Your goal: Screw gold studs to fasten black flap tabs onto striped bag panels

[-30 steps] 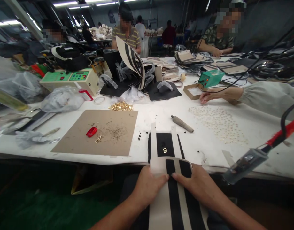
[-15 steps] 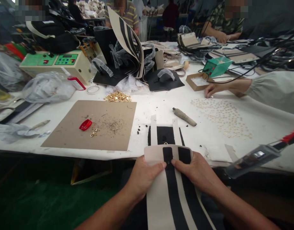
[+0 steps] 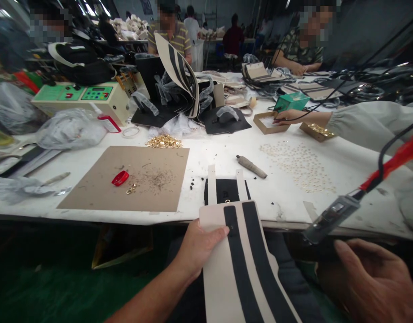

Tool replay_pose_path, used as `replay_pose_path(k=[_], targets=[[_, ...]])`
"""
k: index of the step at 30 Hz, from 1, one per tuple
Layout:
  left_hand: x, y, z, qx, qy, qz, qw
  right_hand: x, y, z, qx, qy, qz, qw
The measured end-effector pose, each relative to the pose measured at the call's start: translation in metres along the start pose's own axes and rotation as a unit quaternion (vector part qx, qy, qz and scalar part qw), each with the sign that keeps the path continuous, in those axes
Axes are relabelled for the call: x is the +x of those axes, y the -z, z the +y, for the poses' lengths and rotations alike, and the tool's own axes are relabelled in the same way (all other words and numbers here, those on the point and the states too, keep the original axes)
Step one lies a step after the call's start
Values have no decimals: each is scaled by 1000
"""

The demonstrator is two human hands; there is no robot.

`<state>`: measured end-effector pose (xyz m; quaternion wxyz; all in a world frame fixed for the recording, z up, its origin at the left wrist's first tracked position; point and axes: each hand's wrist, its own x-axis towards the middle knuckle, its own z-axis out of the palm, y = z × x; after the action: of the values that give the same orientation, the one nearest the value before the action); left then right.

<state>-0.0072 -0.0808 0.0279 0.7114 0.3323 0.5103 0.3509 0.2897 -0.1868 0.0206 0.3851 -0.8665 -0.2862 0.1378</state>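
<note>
My left hand (image 3: 204, 244) grips the left edge of a long beige panel (image 3: 216, 278) with two black stripes, thumb flat on top. A small dark hole or stud shows in the left stripe beside the thumb tip. The panel's far end overlaps the table edge, against a black piece (image 3: 223, 190) with two pale straps and a small gold ring. My right hand (image 3: 378, 278) is off the panel at the lower right, palm partly up, thumb apart from the curled fingers, nothing visible in it. Just above it hangs a grey handheld power tool (image 3: 332, 219) on a cord.
A brown board (image 3: 92, 193) carries a red ring-shaped item (image 3: 120, 178) and gold clasps (image 3: 131, 189). Gold hardware (image 3: 164, 141) lies piled behind it. A wrapped stick-like tool (image 3: 252, 167) lies mid-table. A co-worker's hand (image 3: 287, 117) reaches into a cardboard box (image 3: 270, 127), behind scattered small rings (image 3: 300, 166).
My right hand has let go of the panel and moved right, below the hanging tool. My left hand still holds the panel. The co-worker's hand has moved from the small parts to the box.
</note>
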Motion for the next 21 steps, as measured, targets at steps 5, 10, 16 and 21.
replay_pose_path(k=[5,10,16,21], targets=[[-5,-5,-7,10,23,4,1000,37,-22,17,54,1,-22,998],[-13,-9,-15,12,22,-11,1000,57,-45,13,-147,69,-64,985],[-10,-15,-21,20,10,-16,1000,44,-41,-5,1,53,-107,993],[-4,-25,-18,38,11,-16,999,9,-23,-71,489,105,-176,848]])
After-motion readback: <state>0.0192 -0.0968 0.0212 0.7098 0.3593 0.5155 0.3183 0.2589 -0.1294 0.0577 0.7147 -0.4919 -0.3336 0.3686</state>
